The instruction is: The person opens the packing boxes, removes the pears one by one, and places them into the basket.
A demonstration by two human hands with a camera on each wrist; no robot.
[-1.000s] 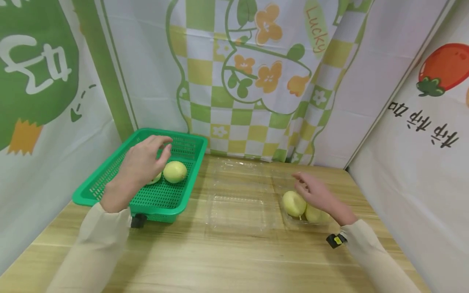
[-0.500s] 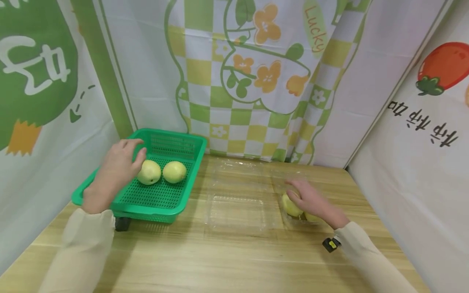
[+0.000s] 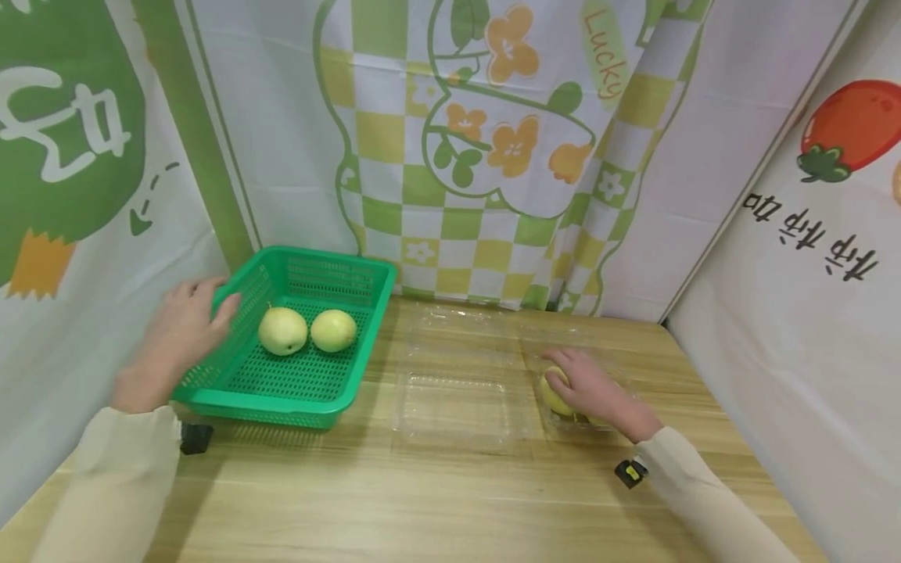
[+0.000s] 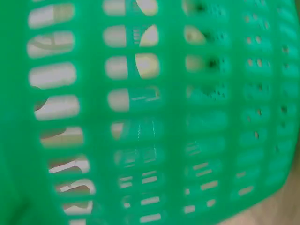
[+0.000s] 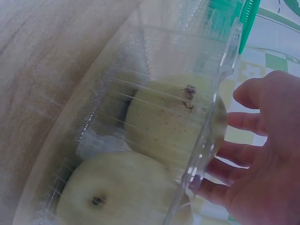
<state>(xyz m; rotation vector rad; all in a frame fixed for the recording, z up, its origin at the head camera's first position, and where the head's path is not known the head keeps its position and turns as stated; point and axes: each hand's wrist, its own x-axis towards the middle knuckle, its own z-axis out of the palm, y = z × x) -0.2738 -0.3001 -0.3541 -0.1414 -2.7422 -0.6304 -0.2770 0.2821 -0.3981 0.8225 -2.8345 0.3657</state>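
My left hand (image 3: 181, 332), fingers loosely bent, is at the left rim of the green plastic basket (image 3: 285, 405). Nothing is in its grasp. Two pale yellow pears lie inside that basket, one pear (image 3: 283, 331) left of the other pear (image 3: 334, 331). On the right, my right hand (image 3: 593, 388) rests over a pear (image 3: 554, 393) in a clear plastic box (image 5: 197, 154). The right wrist view shows its fingers loosely extended to that pear at the box rim, the thumb apart from it. A second pear (image 5: 115, 192) sits beside it, mostly hidden by the hand in the head view.
Between basket and right hand, another clear plastic box (image 3: 456, 410) lies on the wooden table (image 3: 450, 500) with its lid (image 3: 456, 328) folded back. A checked curtain (image 3: 450, 258) hangs along the back, and printed cloth walls stand left and right.
My left hand has moved left from above the pears to the basket's left rim, uncovering both pears. My right hand has come down and slightly left onto the pear in the box.
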